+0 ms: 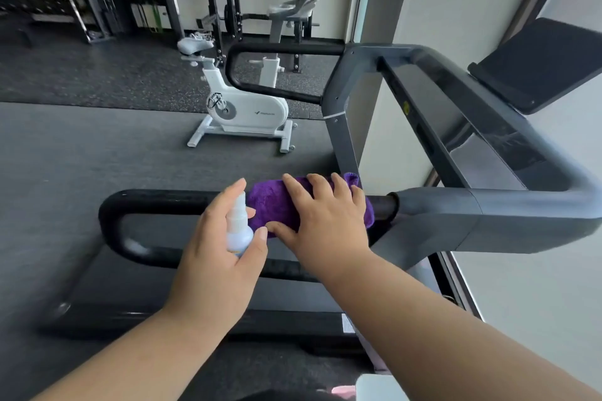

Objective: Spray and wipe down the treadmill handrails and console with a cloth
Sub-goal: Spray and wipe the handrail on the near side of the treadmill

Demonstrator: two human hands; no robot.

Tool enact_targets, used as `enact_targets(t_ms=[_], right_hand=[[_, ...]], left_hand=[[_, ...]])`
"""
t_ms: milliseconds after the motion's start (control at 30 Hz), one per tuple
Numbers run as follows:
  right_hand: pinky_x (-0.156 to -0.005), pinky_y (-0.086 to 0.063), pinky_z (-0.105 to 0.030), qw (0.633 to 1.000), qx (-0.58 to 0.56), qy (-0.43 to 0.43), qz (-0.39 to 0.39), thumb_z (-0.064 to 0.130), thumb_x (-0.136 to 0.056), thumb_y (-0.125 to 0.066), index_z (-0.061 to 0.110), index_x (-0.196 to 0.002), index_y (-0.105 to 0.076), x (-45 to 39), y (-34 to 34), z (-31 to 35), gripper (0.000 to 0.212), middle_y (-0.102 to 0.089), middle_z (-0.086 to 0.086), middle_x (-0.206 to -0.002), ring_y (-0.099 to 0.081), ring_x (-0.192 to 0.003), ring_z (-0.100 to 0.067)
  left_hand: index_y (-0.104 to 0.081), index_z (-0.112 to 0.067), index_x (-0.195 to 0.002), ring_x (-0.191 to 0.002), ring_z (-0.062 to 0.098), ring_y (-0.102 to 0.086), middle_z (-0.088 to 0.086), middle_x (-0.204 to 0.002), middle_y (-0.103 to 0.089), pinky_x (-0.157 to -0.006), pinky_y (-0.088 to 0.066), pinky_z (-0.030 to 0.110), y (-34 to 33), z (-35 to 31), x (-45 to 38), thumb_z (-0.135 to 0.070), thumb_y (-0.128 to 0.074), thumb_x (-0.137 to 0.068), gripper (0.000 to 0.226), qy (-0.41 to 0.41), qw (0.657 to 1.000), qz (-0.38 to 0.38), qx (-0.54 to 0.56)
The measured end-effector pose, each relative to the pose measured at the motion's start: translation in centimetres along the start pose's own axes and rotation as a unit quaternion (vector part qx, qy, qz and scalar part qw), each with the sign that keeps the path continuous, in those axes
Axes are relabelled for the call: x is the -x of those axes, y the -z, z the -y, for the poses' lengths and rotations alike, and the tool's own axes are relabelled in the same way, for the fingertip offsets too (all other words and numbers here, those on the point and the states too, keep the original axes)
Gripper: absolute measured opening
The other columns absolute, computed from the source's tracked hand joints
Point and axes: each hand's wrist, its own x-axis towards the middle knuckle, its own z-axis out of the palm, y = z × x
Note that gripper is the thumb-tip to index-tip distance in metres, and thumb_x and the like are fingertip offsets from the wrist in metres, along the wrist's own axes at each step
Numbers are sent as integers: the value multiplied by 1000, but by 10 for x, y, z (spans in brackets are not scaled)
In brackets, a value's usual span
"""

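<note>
Seen from the head, looking down at a treadmill handrail point(156, 200), a round black foam-padded bar bending into a loop at lower left of the frame. Right hand point(321, 221) at centre, fingers spread and curled over a purple cloth point(277, 205), plush and folded, wrapped round the rail's top bar and pressed against it. Left hand point(215, 238) just left of it, gripping a small spray bottle point(239, 231), white plastic with a translucent cap, nozzle direction hard to tell. Console point(540, 65), a flat dark matte panel, at upper right, well apart from both hands; smooth grey moulded frame between. White exercise bike point(241, 104) on speckled rubber floor at upper centre. Possible trouble: spray misting onto the right hand rather than the foam with bottle so close to cloth; cloth slipping off the round bar if grip loosens; liquid later pooling on the console.
</note>
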Motion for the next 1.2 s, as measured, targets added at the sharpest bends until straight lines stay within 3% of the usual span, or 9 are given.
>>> enact_targets(t_ms=[200,300,433,600,733,900,1000,1100,1200], right_hand=[[-92,-44,-51,998,-9,55,-27,74,-83,-52,35,-141,-48,-5,-4,-8,69,-60,-2,-127,-55,-115,-34],[-93,-44,-50,998,5,47,-32,74,-82,-50,37,-140,-49,3,3,-38,69,-59,-2,-127,-56,-112,-33],[-109,-34,-56,999,11,25,-36,69,-84,-54,36,-143,-47,15,5,-56,68,-56,-3,-135,-48,-127,-34],[-111,-25,-67,999,-11,24,-33,59,-87,-59,37,-148,-39,15,-8,-11,68,-48,-8,-144,-32,-138,-44],[-114,-15,-67,998,-24,57,4,63,-91,-50,41,-153,-26,7,-15,29,70,-39,-7,-153,-22,-144,-43],[-114,-5,-69,998,-42,35,3,74,-89,-32,40,-144,-43,5,0,22,65,-43,-3,-150,-15,-149,-39],[-114,3,-68,999,-26,25,20,80,-87,-28,32,-129,-56,-9,18,30,69,-40,-4,-150,-9,-150,-36],[-114,-11,-69,998,-10,21,53,87,-83,-22,29,-135,-45,-28,19,53,82,-46,-1,-144,-31,-140,-32],[-105,-31,-58,996,47,33,70,88,-82,-21,30,-151,-29,-31,7,67,90,-57,1,-133,-52,-120,-30]], left_hand=[[-36,-51,-130,-107,-10,-52,-6,-120,-60,-87,-33,-1,2,1,1,-12,-68,-84,69,2,1000,-3,-15],[-32,-64,-125,-108,-8,-53,-11,-121,-58,-86,-32,-2,5,2,0,-16,-67,-84,72,3,1000,-10,-14],[-29,-61,-127,-105,0,-55,-21,-111,-59,-84,-40,11,10,11,8,-18,-66,-85,71,32,999,-25,-9],[-31,-48,-131,-97,4,-58,-18,-98,-61,-81,-42,16,21,26,13,-16,-67,-85,67,60,997,-53,-5],[-33,-45,-130,-93,4,-58,-15,-91,-64,-76,-42,22,24,29,7,-16,-66,-85,62,64,996,-56,-10],[-34,-48,-125,-90,5,-57,-17,-92,-61,-74,-42,19,42,35,11,-17,-65,-86,60,84,994,-69,-5],[-33,-53,-120,-91,5,-56,-21,-95,-59,-74,-41,19,55,41,17,-16,-65,-86,60,96,993,-74,-5],[-28,-58,-118,-93,3,-55,-21,-96,-58,-73,-42,18,66,46,19,-19,-64,-86,62,100,993,-69,-11],[-30,-65,-111,-98,-2,-54,-18,-100,-59,-73,-39,8,80,55,16,-19,-65,-87,63,103,992,-77,-8]])
